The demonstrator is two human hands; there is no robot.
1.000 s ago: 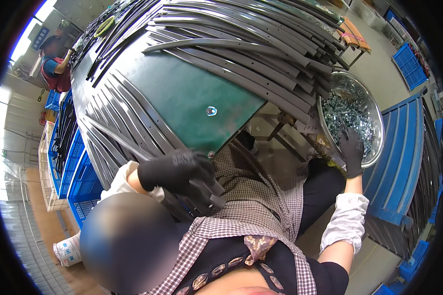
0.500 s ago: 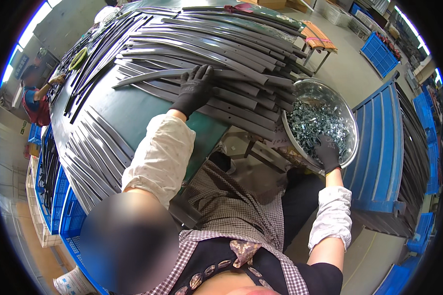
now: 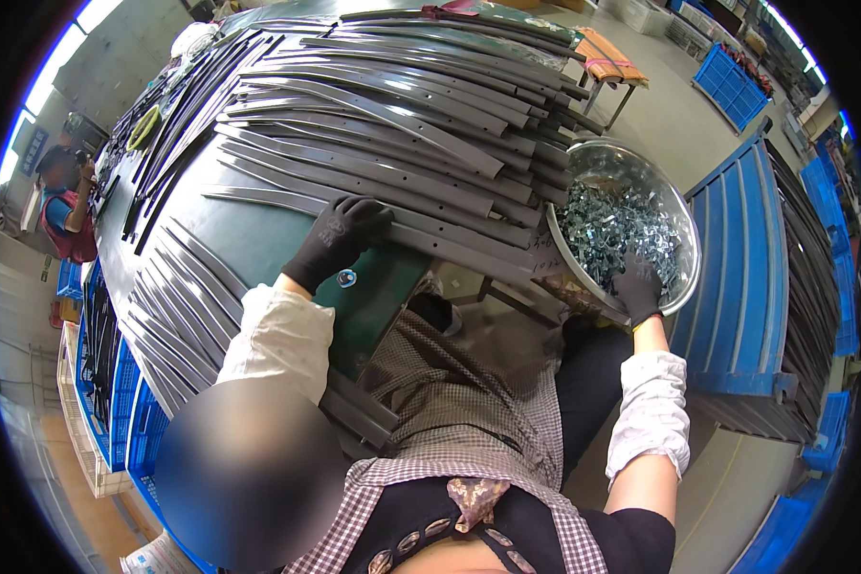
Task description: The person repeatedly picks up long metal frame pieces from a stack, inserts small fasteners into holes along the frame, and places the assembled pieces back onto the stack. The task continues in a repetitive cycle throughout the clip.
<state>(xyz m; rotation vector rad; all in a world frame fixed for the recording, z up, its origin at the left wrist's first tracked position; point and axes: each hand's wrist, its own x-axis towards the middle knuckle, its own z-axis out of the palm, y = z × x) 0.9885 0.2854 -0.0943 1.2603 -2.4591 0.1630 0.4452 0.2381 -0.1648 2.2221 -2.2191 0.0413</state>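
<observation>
Left hand [image 3: 354, 230] half-curls fingers over dark strip [image 3: 454, 242]; right hand [image 3: 638, 285] seemingly selects metal pieces [image 3: 603, 230] beneath fingertips; both holds unclear; next needs pinching.

We have our black-gloved left hand [image 3: 340, 237] on a long, dark-grey flat strip [image 3: 459, 247] atop a smooth green table [image 3: 385, 289]; our black-gloved right hand [image 3: 638, 285] dips among small shiny metal pieces [image 3: 622, 225] inside a round silvery metal bowl [image 3: 662, 179].
</observation>
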